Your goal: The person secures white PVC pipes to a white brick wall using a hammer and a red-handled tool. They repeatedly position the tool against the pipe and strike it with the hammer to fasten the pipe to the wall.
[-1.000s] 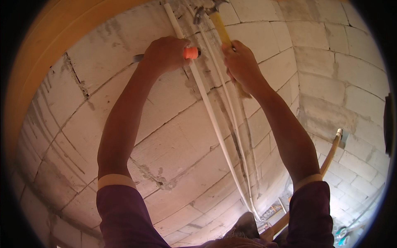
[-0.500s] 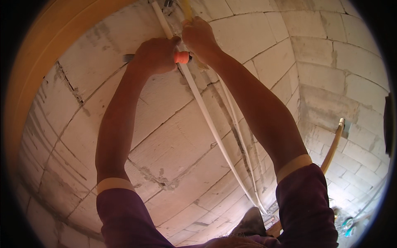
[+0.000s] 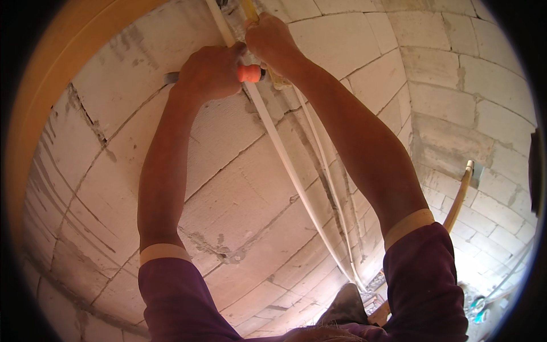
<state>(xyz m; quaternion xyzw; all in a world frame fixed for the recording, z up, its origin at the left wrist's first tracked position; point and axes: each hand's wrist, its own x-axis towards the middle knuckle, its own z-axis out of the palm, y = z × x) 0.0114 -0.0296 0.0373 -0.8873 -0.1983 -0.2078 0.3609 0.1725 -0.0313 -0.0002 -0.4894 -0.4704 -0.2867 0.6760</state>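
Observation:
High against the block wall, my left hand (image 3: 212,71) is closed around a tool with an orange handle end (image 3: 249,73). Its flat grey end (image 3: 171,77) sticks out on the other side of the fist; which kind of tool it is I cannot tell. A white pipe (image 3: 273,131) runs slantwise along the wall, passing behind the left fingers. Right beside, my right hand (image 3: 272,44) is closed on a yellow strip (image 3: 249,9) whose upper part leaves the picture. A yellowish piece (image 3: 278,81) shows just below the right wrist, partly covered.
A thinner white pipe (image 3: 322,157) runs along a groove in the wall. An orange-brown beam (image 3: 68,62) curves along the left edge. From the right-hand wall juts a brown pipe (image 3: 458,196) with a pale end. Teal items (image 3: 480,310) lie low at the right.
My right hand has shifted slightly up and left, and the yellow strip with it. The left hand has moved a little up and left, still gripping the orange-handled tool.

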